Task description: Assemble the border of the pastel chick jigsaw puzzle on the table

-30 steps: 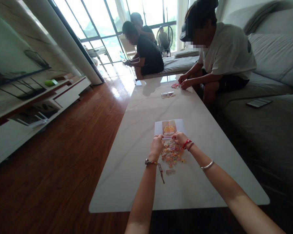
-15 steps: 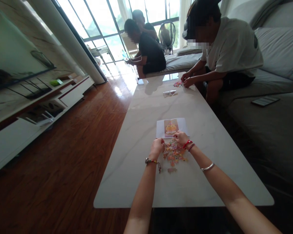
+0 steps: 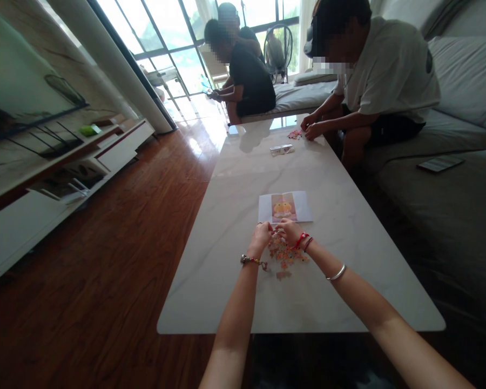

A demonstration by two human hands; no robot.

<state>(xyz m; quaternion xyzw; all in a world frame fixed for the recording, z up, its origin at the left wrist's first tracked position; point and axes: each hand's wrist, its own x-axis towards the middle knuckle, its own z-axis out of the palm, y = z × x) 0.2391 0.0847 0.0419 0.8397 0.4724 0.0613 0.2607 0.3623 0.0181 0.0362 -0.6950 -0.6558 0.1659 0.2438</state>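
A loose pile of small jigsaw puzzle pieces, mostly orange and pink, lies on the marble-patterned table. At the pile's far left edge, my left hand is closed in a pinch, with what looks like a puzzle piece at its fingertips. My right hand reaches over the pile, its fingers bent together close to the left fingertips. What they hold, if anything, is too small to make out. Just beyond both hands lies a creased paper sheet printed with a yellow figure. Nearer to me sits a small joined strip of pieces.
A white packet lies farther up the table. Past it, a person in a white shirt handles another pile of pieces. Two people sit near the window. A sofa runs along the right, with a phone on it.
My right hand has moved left across the pile, so that its fingertips are now beside those of my left hand. The view has tilted slightly.
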